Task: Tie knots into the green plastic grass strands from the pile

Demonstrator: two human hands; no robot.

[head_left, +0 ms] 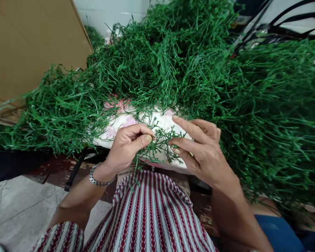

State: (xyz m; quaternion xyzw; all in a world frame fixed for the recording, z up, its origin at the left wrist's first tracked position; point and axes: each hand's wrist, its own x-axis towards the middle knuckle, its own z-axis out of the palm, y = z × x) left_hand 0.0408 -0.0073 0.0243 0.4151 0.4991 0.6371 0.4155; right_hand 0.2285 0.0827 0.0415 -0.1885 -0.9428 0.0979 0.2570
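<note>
Thumb and forefinger of my left hand (130, 145) are pinched on a small bunch of thin green stems (157, 141), whose tails hang below the hand. Just right of the bunch, my right hand (199, 150) has its fingers apart, with the fingertips close beside the sprigs. Under both hands lies a white cloth with pink flowers (117, 127). A large heap of green plastic-looking stems (168, 63) rises behind it and spreads to both sides.
A cardboard box (36, 45) stands at the back left. More green stems (275, 122) fill the right side. Black straps (299, 21) show at the top right. A striped garment (152, 217) covers my lap, and something blue (278, 231) is at the lower right.
</note>
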